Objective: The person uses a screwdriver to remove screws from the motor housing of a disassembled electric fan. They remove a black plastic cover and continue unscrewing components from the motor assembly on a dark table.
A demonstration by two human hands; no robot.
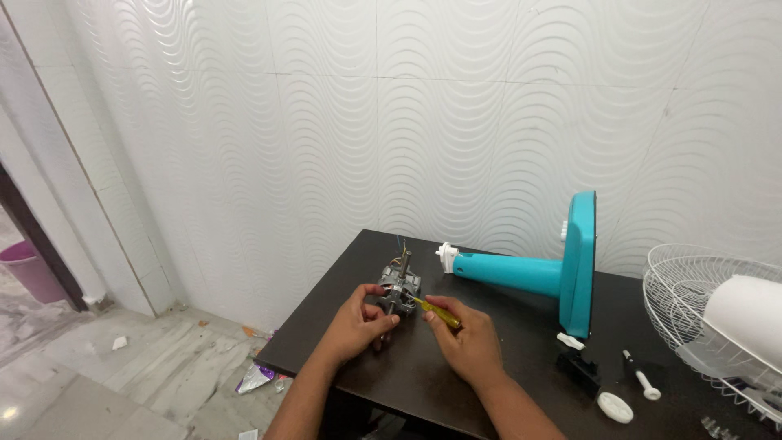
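A small grey fan motor [399,283] with a steel shaft stands on the dark table [423,383]. My left hand [358,322] grips the motor from its left side. My right hand [464,338] holds a yellow-handled screwdriver [438,312], whose tip points at the motor's right side. Thin wires rise behind the motor.
A teal fan stand with its base [562,265] lies on its side behind my hands. A white wire fan guard [692,301] and white cover [745,314] sit at the right. Small white and black parts [615,406] lie near the front right. Paper scraps litter the marble floor [122,367].
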